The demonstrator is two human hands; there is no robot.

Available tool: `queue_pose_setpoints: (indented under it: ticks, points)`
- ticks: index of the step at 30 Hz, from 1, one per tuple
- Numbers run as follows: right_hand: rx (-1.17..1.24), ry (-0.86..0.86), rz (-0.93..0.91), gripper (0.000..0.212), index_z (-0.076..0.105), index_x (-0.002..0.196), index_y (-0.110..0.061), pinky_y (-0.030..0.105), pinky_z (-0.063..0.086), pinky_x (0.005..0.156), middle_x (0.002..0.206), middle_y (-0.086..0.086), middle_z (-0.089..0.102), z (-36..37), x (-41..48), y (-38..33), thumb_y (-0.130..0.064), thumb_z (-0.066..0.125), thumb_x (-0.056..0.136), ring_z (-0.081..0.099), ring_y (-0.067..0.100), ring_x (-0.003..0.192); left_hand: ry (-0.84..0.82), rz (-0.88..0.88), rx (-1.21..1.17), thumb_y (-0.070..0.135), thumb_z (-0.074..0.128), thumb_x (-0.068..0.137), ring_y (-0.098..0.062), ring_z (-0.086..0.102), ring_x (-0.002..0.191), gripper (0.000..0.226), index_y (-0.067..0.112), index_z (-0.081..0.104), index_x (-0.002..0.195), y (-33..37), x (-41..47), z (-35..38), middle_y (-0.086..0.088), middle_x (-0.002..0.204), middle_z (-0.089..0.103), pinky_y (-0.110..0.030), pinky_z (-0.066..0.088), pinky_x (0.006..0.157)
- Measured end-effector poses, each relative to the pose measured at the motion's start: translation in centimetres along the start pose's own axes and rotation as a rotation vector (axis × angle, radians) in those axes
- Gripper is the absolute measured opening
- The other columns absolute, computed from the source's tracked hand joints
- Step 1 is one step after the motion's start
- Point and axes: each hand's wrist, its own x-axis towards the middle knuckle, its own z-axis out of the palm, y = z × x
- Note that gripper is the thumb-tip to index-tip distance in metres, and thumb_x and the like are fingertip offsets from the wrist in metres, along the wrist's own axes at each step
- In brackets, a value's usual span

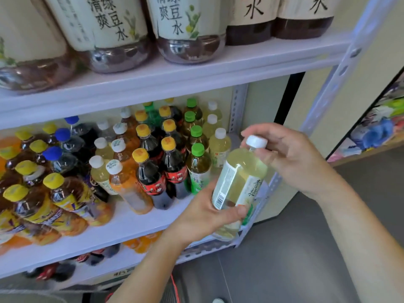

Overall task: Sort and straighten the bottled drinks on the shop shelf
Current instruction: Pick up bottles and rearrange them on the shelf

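Mostly sorted imo, rows by cap colour. Pale bottle (240, 182) is off the shelf (131, 228), just in front of its right end: left hand (203, 213) fingers wrap its body, right hand (293, 158) fingers pinch the cap (256, 141). Still to do: slot it in, fix leaning yellow-cap bottles (65, 193) at shelf's left end.

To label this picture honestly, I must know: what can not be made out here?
Head view only:
- pale bottle: lower label covered by the left hand.
- large bottles: tops cut off by the upper edge.
- lowest-shelf bottles: mostly hidden under the middle shelf board.
- yellow-capped bottles: labels blurred near the left edge.
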Motion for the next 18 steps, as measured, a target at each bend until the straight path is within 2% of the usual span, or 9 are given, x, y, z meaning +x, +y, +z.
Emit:
queue_pose_setpoints:
  ticks: [2, 5, 7, 9, 10, 12, 14, 16, 18]
  points:
    - [0.219, -0.019, 0.001, 0.027, 0.062, 0.112, -0.018, 0.016, 0.05, 0.08, 0.105, -0.006, 0.073, 0.0, -0.3, -0.7, -0.006, 0.057, 0.089, 0.067, 0.011, 0.099, -0.043, 0.016, -0.127, 0.028, 0.077, 0.074, -0.013, 0.068, 0.093, 0.053, 0.022, 0.057, 0.123, 0.8, -1.0, 0.5, 0.004, 0.103, 0.071, -0.027, 0.056, 0.076]
    - [0.447, 0.18, 0.117, 0.023, 0.062, 0.113, -0.018, 0.027, 0.053, 0.072, 0.102, 0.003, 0.071, 1.7, -1.0, 0.0, -0.017, 0.064, 0.09, 0.067, 0.017, 0.091, 0.084, 0.008, -0.163, 0.037, 0.078, 0.069, -0.02, 0.071, 0.091, 0.052, 0.021, 0.063, 0.116, 1.5, -1.8, 1.8, 0.0, 0.1, 0.073, -0.04, 0.06, 0.078]
    - [0.389, 0.346, 0.178, 0.018, 0.06, 0.11, -0.025, 0.036, 0.054, 0.078, 0.1, -0.005, 0.068, 2.9, -1.7, 1.0, -0.024, 0.061, 0.092, 0.065, 0.011, 0.091, 0.167, 0.002, -0.196, 0.042, 0.076, 0.067, -0.02, 0.071, 0.093, 0.054, 0.022, 0.065, 0.116, 1.8, -2.1, 2.5, -0.001, 0.103, 0.075, -0.034, 0.059, 0.076]
    - [0.258, 0.413, 0.196, 0.011, 0.058, 0.104, -0.032, 0.038, 0.056, 0.086, 0.096, -0.015, 0.064, 3.8, -2.7, 1.4, -0.027, 0.061, 0.095, 0.064, 0.004, 0.095, 0.225, 0.017, -0.237, 0.046, 0.076, 0.071, -0.022, 0.072, 0.097, 0.057, 0.023, 0.063, 0.121, 2.2, -2.3, 2.6, -0.003, 0.107, 0.074, -0.032, 0.058, 0.075]
    - [0.217, 0.396, 0.197, 0.01, 0.057, 0.103, -0.034, 0.034, 0.057, 0.084, 0.096, -0.018, 0.063, 4.1, -3.4, 1.4, -0.032, 0.061, 0.094, 0.064, 0.002, 0.096, 0.252, 0.035, -0.253, 0.047, 0.075, 0.075, -0.023, 0.071, 0.098, 0.056, 0.025, 0.062, 0.124, 2.4, -2.4, 2.6, -0.003, 0.109, 0.074, -0.034, 0.059, 0.075]
    - [0.179, 0.286, 0.186, 0.02, 0.057, 0.106, -0.039, 0.023, 0.056, 0.078, 0.101, -0.025, 0.063, 5.0, -4.8, 1.0, -0.048, 0.059, 0.089, 0.063, -0.003, 0.098, 0.307, 0.072, -0.255, 0.047, 0.066, 0.083, -0.018, 0.069, 0.105, 0.052, 0.028, 0.056, 0.13, 2.8, -2.5, 2.5, 0.001, 0.116, 0.071, -0.034, 0.059, 0.078]
    - [0.18, 0.137, 0.173, 0.037, 0.051, 0.121, -0.048, 0.016, 0.053, 0.083, 0.118, -0.026, 0.061, 6.2, -5.9, 0.4, -0.058, 0.057, 0.086, 0.059, -0.006, 0.11, 0.32, 0.103, -0.224, 0.046, 0.054, 0.089, -0.014, 0.064, 0.115, 0.049, 0.032, 0.05, 0.136, 2.8, -2.7, 2.3, 0.006, 0.124, 0.067, -0.037, 0.055, 0.09]
    - [0.212, 0.073, 0.157, 0.05, 0.042, 0.134, -0.051, 0.016, 0.051, 0.088, 0.128, -0.021, 0.058, 7.9, -6.7, 0.0, -0.054, 0.061, 0.087, 0.057, -0.001, 0.119, 0.298, 0.12, -0.221, 0.043, 0.048, 0.093, -0.008, 0.062, 0.118, 0.043, 0.037, 0.049, 0.136, 2.6, -3.1, 2.3, 0.012, 0.126, 0.066, -0.03, 0.052, 0.094]
    - [0.294, 0.133, 0.191, 0.056, 0.043, 0.136, -0.044, 0.02, 0.055, 0.083, 0.122, -0.015, 0.065, 8.8, -6.7, 0.1, -0.043, 0.066, 0.085, 0.063, 0.005, 0.113, 0.274, 0.114, -0.199, 0.041, 0.05, 0.098, 0.0, 0.062, 0.114, 0.036, 0.043, 0.048, 0.133, 2.5, -3.6, 2.1, 0.021, 0.121, 0.066, -0.016, 0.051, 0.085]
